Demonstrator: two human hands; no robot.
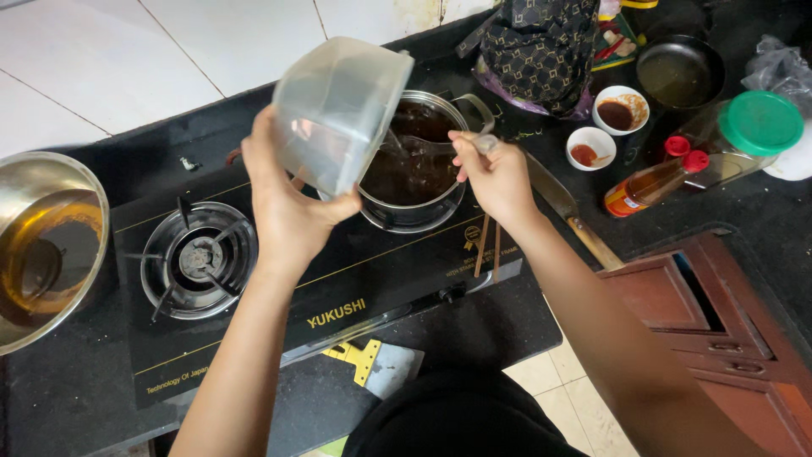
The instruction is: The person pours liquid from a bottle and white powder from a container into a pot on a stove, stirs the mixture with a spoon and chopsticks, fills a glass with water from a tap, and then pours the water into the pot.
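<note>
My left hand (286,207) holds a translucent plastic container (338,110) tilted over a steel pot (419,211), and clear liquid runs from it into the dark liquid (414,165) inside. The pot sits on the right burner of a black two-burner gas stove (279,279). My right hand (497,178) grips a metal utensil handle (484,142) at the pot's right rim; its lower end is hidden in the pot.
The left burner (196,258) is bare. A steel bowl with oily liquid (42,245) stands at far left. On the right are two small sauce bowls (605,127), a dark pan (679,72), bottles (651,182), a green-lidded jar (753,127), a knife (567,211), chopsticks (484,245) and a wooden cabinet (719,338).
</note>
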